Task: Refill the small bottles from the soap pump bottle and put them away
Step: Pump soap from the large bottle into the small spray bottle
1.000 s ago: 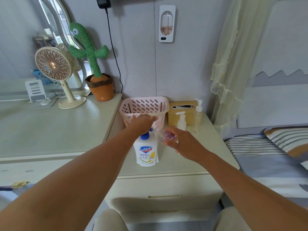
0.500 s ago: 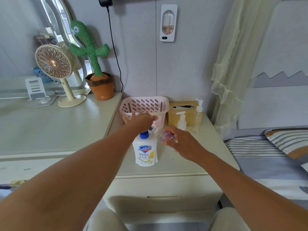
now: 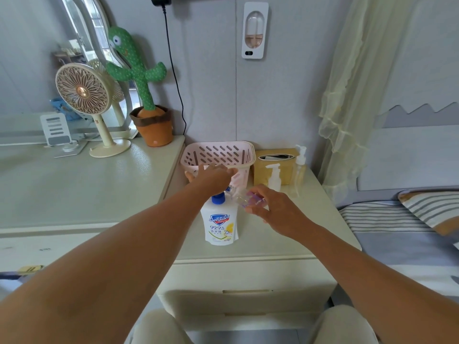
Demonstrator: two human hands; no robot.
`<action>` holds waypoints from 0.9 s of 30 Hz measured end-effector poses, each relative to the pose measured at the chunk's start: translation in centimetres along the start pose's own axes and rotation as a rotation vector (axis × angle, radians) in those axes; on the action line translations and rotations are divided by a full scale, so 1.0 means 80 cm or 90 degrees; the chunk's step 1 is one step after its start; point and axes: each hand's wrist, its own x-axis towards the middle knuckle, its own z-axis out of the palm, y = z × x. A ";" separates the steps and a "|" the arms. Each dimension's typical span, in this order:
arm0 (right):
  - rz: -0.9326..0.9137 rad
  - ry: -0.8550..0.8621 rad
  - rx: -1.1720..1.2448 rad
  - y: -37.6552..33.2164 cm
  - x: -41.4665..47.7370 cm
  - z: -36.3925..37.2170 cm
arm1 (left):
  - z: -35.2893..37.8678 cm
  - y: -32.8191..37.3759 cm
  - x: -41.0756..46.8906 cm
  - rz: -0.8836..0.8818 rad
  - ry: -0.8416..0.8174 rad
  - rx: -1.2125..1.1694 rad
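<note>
On cream nightstand (image 3: 310, 232) beside bed (image 3: 397, 244): left hand (image 3: 213, 176) presses soap pump bottle (image 3: 219, 224), right hand (image 3: 275, 209) grips small bottle (image 3: 242, 198).

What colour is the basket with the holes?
The basket is pale pink, clearest in the head view.

Wall (image 3: 211, 83): grey, in panels with a vertical seam; white fixture (image 3: 255, 31) mounted high; black cable (image 3: 173, 70) hanging from a plug at the top edge. Left: cream dresser (image 3: 74, 189) bearing an arched mirror (image 3: 82, 33), a cream pedestal fan (image 3: 83, 93), a white slatted stand (image 3: 56, 129) and a plush cactus (image 3: 134, 68) in an orange pot. Centre: lower cream table (image 3: 285, 244) abutting the dresser; one drawer (image 3: 246, 291) in its front. Right: sheer pale-yellow curtain (image 3: 352, 95); grey headboard (image 3: 409, 157); bed (image 3: 397, 244) in striped grey bedding. Light even; shadows soft.
</note>
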 end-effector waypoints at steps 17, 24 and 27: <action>-0.002 0.005 0.006 0.006 0.000 0.007 | 0.020 -0.007 0.016 -0.074 0.007 -0.060; 0.003 0.001 0.023 -0.002 0.000 0.013 | 0.021 -0.012 0.015 -0.108 0.006 -0.103; 0.005 0.003 0.032 -0.006 -0.001 0.009 | 0.017 -0.019 0.025 -0.100 0.013 -0.217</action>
